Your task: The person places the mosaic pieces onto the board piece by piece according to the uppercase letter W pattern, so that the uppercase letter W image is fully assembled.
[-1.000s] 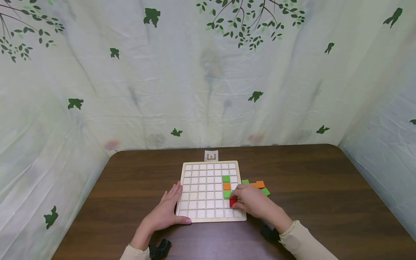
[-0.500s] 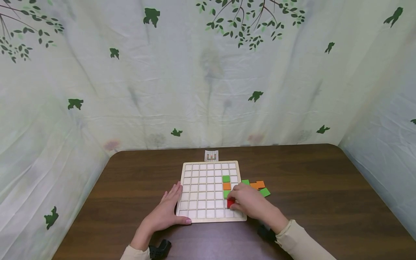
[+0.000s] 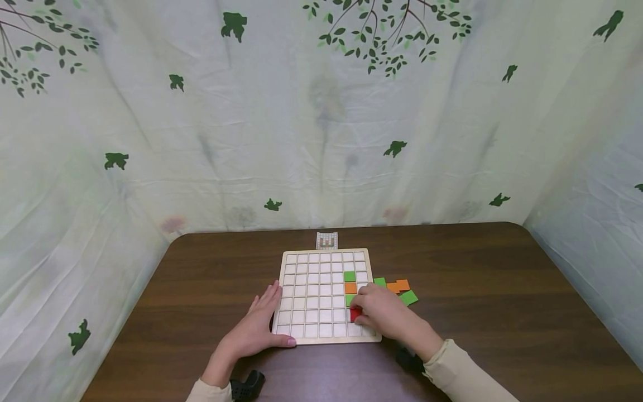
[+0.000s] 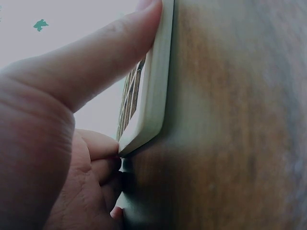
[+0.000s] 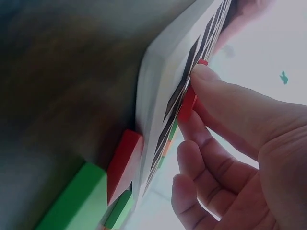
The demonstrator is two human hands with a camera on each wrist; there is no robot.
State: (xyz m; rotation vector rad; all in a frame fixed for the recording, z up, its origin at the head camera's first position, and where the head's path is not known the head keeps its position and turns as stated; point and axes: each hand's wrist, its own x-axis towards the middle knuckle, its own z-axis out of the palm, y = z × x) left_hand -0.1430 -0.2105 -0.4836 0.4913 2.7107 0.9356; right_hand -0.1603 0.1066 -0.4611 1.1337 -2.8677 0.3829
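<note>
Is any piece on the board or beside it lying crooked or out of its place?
Only the red square tile: the right hand pinches it at the white wooden grid board, and the right wrist view shows it tilted, not flat in a cell. The loose green and orange tiles lie jumbled on the brown table. Nothing looks damaged.

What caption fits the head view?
Right hand sets a red tile on the grid board; left hand steadies its edge.
</note>
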